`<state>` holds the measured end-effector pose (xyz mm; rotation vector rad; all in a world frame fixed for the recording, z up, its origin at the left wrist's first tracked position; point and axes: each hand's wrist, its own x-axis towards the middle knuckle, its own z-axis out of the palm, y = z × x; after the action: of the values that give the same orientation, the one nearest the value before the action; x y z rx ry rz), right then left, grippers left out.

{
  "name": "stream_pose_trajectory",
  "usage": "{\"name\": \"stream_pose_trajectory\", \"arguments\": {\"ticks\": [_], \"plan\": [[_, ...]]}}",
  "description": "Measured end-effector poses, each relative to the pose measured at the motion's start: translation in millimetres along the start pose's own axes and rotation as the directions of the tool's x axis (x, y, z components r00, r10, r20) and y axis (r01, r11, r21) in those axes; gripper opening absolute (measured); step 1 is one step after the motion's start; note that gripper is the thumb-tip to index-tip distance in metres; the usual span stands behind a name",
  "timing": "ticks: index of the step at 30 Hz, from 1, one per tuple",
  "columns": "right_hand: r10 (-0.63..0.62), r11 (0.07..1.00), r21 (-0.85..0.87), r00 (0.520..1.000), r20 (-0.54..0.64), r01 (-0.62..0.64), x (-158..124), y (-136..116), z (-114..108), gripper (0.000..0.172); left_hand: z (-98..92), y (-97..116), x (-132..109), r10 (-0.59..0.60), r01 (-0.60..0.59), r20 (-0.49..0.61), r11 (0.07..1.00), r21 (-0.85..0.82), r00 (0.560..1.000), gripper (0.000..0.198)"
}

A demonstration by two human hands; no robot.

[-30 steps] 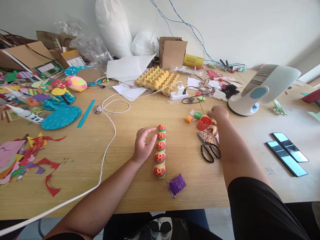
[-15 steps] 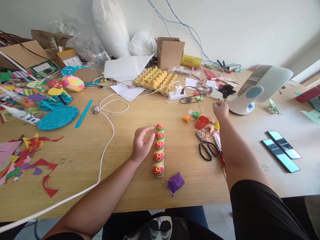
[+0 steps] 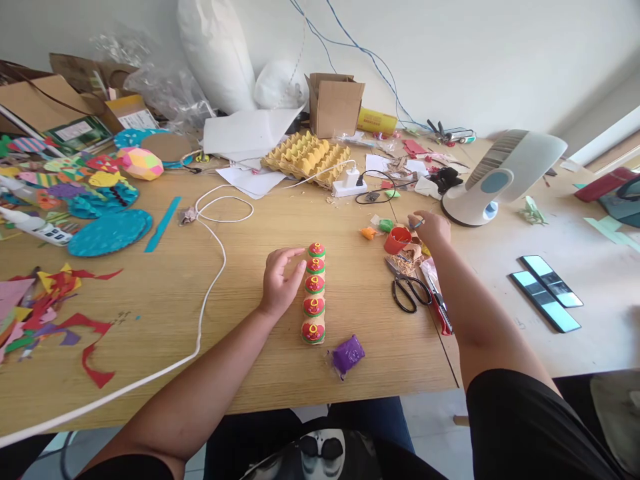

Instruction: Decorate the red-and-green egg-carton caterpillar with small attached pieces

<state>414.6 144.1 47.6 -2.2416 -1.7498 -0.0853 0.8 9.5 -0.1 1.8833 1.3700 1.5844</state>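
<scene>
My left hand (image 3: 283,279), fingers apart and holding nothing, rests beside the upper left of a row of several decorated domes (image 3: 315,285), red with green rims and yellow loops. My right hand (image 3: 431,228) is out to the right above the craft scraps, its fingers pinched on a small bluish thing too small to name. Just left of it are a red cup (image 3: 398,241), a green packet (image 3: 386,225) and an orange packet (image 3: 368,233). A purple packet (image 3: 349,355) lies below the row.
Black-handled scissors (image 3: 411,293) and a red cutter (image 3: 442,312) lie near my right forearm. A white fan (image 3: 500,177) stands behind, with two phones (image 3: 545,300) at the right. A white cable (image 3: 204,313) crosses the left side. Egg trays (image 3: 310,159) lie at the back.
My right hand has moved left toward the red cup, with the small bluish thing in its fingers. The view has shifted slightly; my left hand stays by the row.
</scene>
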Motion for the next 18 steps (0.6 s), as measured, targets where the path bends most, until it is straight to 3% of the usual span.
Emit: {"name": "stream_pose_trajectory", "arguments": {"ticks": [4, 11, 13, 15, 18], "plan": [[-0.001, 0.989, 0.147, 0.997, -0.071, 0.012, -29, 19, -10, 0.046, 0.9, -1, 0, -0.005, 0.005, -0.003, 1.000, -0.014, 1.000, 0.021], [0.034, 0.969, 0.246, 0.999, -0.035, -0.024, -67, 51, -25, 0.039, 2.7, -2, -1, -0.009, 0.009, -0.021, 1.000, -0.015, 1.000, 0.020], [-0.007, 0.959, 0.283, 0.999, -0.034, 0.017, -72, 44, -30, 0.037, 2.9, -2, -1, -0.010, 0.010, -0.026, 1.000, -0.019, 1.000, 0.020], [-0.126, 0.948, 0.295, 0.992, -0.006, 0.122, -74, 29, -36, 0.033, 2.9, -2, -1, -0.010, 0.010, -0.027, 1.000, -0.020, 1.000, 0.020], [-0.241, 0.958, 0.184, 0.966, 0.090, 0.222, -69, -1, -46, 0.035, 2.6, -2, -1, -0.009, 0.009, -0.020, 1.000, -0.013, 1.000, 0.020]]}}
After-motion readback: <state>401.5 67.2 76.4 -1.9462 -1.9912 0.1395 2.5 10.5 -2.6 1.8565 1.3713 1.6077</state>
